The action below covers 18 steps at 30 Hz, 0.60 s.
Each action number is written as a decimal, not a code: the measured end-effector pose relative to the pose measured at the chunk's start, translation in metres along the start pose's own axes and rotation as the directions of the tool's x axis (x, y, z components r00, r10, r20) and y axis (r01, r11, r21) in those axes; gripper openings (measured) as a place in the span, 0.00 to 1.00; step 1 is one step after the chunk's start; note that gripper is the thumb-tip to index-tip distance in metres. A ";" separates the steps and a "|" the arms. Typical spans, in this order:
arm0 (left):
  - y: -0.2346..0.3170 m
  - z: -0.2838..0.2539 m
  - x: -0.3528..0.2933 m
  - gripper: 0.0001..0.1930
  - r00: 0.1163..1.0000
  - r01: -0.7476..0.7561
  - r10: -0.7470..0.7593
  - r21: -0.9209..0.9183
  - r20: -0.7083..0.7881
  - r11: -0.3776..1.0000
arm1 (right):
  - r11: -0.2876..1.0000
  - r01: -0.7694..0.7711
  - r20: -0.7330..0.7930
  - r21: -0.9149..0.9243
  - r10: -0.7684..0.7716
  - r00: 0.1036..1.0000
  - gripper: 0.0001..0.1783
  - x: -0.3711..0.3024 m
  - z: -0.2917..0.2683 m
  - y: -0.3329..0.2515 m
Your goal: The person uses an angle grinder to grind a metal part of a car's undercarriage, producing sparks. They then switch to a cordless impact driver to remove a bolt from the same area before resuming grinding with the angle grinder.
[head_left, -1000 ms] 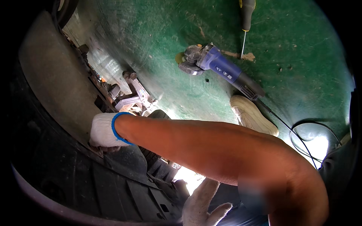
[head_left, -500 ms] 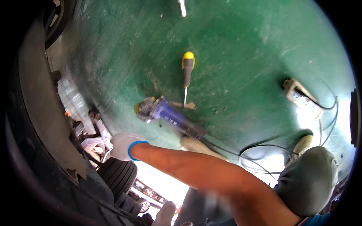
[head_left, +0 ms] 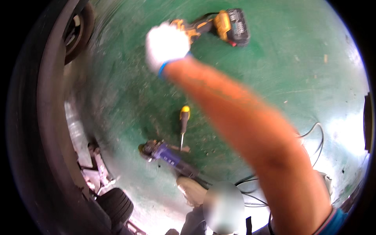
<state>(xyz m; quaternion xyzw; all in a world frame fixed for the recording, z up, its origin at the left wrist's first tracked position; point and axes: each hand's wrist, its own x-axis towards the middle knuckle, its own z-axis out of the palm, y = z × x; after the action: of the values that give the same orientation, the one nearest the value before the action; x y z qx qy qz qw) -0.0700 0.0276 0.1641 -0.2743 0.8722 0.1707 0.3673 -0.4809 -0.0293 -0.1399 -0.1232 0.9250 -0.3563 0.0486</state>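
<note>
My right hand [head_left: 168, 46], in a white glove with a blue cuff, reaches out over the floor, smeared by motion. It overlaps the front end of a yellow-and-black cordless power tool [head_left: 201, 28] with a dark battery [head_left: 238, 27]. Whether its fingers grip the tool or anything under the palm is hidden. Nearer to me lies a screwdriver [head_left: 184, 119] with a yellow-and-grey handle, its shaft pointing toward me. A blue-and-black angle grinder [head_left: 170, 157] rests below it, beside my beige shoe [head_left: 192, 190]. My left hand cannot be made out.
Along the left runs a dark curved vehicle body edge [head_left: 51, 98], with a wheel [head_left: 76, 33] at the far left. A tyre [head_left: 115, 205] and a pinkish metal jack-like part [head_left: 100, 168] sit lower left. Black cable [head_left: 250, 192] loops over the green floor [head_left: 282, 74].
My right hand has moved from beside the metal part and tyre at lower left up to the cordless tool. The view has shifted forward, bringing that tool into sight.
</note>
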 end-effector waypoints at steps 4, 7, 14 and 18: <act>0.000 -0.010 -0.007 0.37 0.999 -0.017 0.016 0.028 0.035 0.999 | 0.832 0.121 0.216 -0.541 -0.002 0.976 0.13 0.065 -0.046 0.135; 0.008 -0.009 -0.009 0.36 0.999 0.051 -0.051 0.013 0.010 0.999 | 0.850 0.178 0.174 -0.496 -0.103 0.979 0.11 0.050 -0.032 0.137; -0.028 0.020 -0.002 0.44 0.993 0.107 -0.120 -0.423 -0.003 0.900 | 0.934 0.242 0.612 -0.263 -0.032 0.790 0.15 0.015 -0.070 0.107; -0.035 0.037 0.032 0.51 0.923 0.180 -0.377 -0.787 -0.071 0.590 | 0.991 0.136 0.747 0.011 -0.099 0.658 0.25 -0.032 -0.059 0.074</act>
<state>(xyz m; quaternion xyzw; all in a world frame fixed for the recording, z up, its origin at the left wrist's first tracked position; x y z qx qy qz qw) -0.0474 0.0068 0.1123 -0.5558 0.6978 0.4315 0.1340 -0.4749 0.0698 -0.1458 -0.3186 0.8222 -0.2558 0.3964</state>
